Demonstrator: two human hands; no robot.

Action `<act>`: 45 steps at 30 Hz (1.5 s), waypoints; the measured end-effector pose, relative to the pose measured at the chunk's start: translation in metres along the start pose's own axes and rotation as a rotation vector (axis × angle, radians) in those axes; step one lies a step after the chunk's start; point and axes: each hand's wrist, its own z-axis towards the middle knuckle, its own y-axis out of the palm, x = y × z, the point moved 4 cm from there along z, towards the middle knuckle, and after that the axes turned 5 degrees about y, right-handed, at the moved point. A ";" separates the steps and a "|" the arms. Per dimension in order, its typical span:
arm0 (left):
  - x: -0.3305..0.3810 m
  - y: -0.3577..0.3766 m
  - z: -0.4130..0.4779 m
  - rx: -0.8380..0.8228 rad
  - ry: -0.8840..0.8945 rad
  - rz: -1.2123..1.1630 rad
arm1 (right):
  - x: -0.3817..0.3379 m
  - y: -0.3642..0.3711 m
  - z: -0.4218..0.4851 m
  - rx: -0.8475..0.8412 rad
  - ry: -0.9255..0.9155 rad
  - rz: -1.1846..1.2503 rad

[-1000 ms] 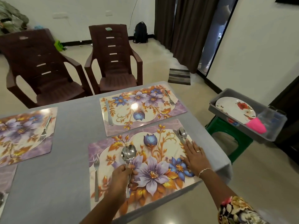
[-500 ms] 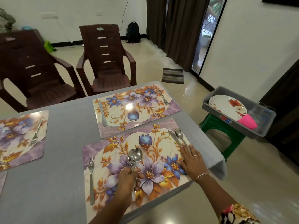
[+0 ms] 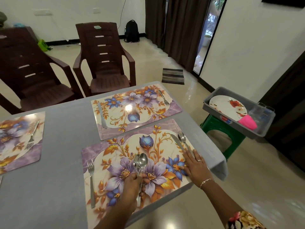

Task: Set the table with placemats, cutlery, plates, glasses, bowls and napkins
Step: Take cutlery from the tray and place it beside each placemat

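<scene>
The left hand [image 3: 132, 182] gripped 2 spoons [image 3: 141, 161] over the near placemat [image 3: 115, 147], bowls pointing away; the right hand [image 3: 195, 166] lay flat, fingers straight, on that placemat's right edge, beside a knife [image 3: 176, 142] and lone spoon [image 3: 181, 137]

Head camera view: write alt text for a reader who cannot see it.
A person's left hand grips two spoons over the nearest floral placemat, while the right hand rests flat at its right edge, by a knife and a spoon. A fork lies at its left edge; a grey tray holding a plate stands nearby.
</scene>
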 end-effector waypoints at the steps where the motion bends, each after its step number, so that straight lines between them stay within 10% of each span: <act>1: 0.000 -0.001 0.000 -0.004 -0.001 -0.009 | 0.000 -0.001 0.000 0.000 0.005 0.002; 21: 0.005 -0.058 -0.028 0.109 0.023 -0.133 | -0.009 -0.005 -0.005 -0.019 0.070 -0.149; 27: 0.008 -0.074 -0.038 0.128 0.024 -0.141 | -0.023 -0.012 -0.011 0.205 -0.039 -0.009; 36: 0.011 -0.161 -0.078 0.163 0.063 -0.311 | -0.231 -0.024 -0.076 0.384 -0.532 0.582; 45: -0.018 -0.365 -0.165 0.336 0.182 -0.552 | -0.480 0.039 -0.200 -0.269 -0.463 1.064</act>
